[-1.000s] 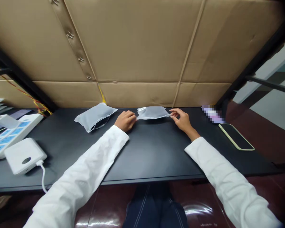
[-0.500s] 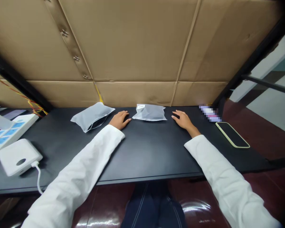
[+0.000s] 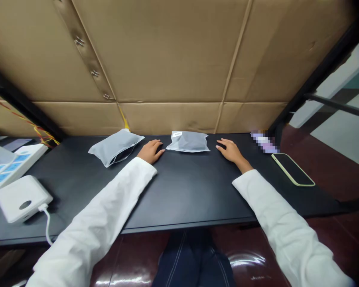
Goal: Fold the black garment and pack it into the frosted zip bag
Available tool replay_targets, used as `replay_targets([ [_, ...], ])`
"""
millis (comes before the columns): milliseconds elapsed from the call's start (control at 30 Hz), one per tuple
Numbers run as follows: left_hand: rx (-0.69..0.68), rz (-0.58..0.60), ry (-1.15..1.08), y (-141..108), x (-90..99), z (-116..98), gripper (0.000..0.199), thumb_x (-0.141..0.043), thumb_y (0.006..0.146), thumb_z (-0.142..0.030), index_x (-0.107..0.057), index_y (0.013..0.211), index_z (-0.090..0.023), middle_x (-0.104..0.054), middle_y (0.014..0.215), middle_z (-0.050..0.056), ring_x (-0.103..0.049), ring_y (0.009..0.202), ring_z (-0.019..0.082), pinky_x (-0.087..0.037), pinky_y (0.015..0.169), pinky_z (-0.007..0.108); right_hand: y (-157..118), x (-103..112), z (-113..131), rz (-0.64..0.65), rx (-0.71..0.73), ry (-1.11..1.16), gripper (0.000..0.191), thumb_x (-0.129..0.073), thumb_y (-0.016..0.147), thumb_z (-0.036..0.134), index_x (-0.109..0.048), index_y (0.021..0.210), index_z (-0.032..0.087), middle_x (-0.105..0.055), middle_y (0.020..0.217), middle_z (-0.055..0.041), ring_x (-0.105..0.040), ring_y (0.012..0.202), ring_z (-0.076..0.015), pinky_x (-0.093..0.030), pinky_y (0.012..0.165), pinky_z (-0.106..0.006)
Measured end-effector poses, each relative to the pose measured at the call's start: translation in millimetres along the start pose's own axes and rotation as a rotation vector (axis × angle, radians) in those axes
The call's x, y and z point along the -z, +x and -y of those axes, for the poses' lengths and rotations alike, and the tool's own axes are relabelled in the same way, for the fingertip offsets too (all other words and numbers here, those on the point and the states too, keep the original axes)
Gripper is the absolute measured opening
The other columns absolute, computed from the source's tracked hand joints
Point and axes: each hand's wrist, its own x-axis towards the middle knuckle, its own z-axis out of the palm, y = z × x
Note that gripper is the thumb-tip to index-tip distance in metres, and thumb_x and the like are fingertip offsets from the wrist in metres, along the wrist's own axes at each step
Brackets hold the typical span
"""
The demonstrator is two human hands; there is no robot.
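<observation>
My left hand (image 3: 150, 151) rests palm down on the black table (image 3: 191, 191), fingers stretched out and holding nothing. On its left lies a frosted plastic zip bag (image 3: 115, 145), its mouth gaping a little toward me. Between my two hands, near the back edge, is a second frosted bag (image 3: 191, 142) with a small white label; its contents are too blurred to name. My right hand (image 3: 229, 151) lies flat to the right of that bag, apart from it, with the fingers extended.
A phone in a pale green case (image 3: 293, 170) and a pixelated item (image 3: 265, 142) lie at the right. At the left are a white box with a cable (image 3: 24, 198) and a power strip (image 3: 16, 167). A cardboard wall (image 3: 173, 59) stands behind the table.
</observation>
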Motion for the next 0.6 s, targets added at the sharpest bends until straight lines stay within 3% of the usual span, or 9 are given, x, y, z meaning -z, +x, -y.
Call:
replay_targets([
  [167,-0.025,-0.007,0.027,0,1.3,-1,0.043,-0.046,0.095,-0.047,-0.06,0.121,-0.015,-0.06,0.133,0.015,-0.052,0.127,0.031,-0.045,0.107,0.05,-1,0,2,-0.006,0.008,0.017,0.033,-0.064,0.087,0.036,-0.071,0.116,0.021,-0.065,0.129,-0.014,-0.053,0.129,-0.0307,-0.039,0.111,-0.056],
  [300,-0.093,-0.044,0.009,0,9.1,-11,0.036,-0.047,0.096,-0.042,-0.061,0.118,-0.016,-0.066,0.12,0.013,-0.061,0.112,0.026,-0.052,0.095,0.041,-3,0,18,-0.045,0.027,0.011,0.034,-0.063,0.086,0.032,-0.07,0.116,0.018,-0.066,0.126,-0.0153,-0.058,0.123,-0.0314,-0.041,0.109,-0.056],
  [467,-0.299,-0.071,0.222,5,20.1,-41,0.026,-0.046,0.098,-0.033,-0.066,0.091,-0.017,-0.066,0.087,0.009,-0.06,0.083,0.023,-0.047,0.068,0.034,-12,2,73,-0.245,0.199,0.081,0.032,-0.056,0.091,0.029,-0.066,0.12,0.021,-0.069,0.12,-0.0109,-0.061,0.114,-0.0285,-0.046,0.104,-0.053],
  [600,-0.44,-0.086,0.338,9,23.9,-72,0.023,-0.047,0.094,-0.018,-0.063,0.077,-0.017,-0.061,0.078,0.009,-0.055,0.075,0.021,-0.039,0.062,0.034,-27,-4,127,-0.164,0.45,0.139,0.03,-0.06,0.09,0.026,-0.065,0.119,0.026,-0.069,0.116,-0.008,-0.062,0.108,-0.0263,-0.05,0.098,-0.047],
])
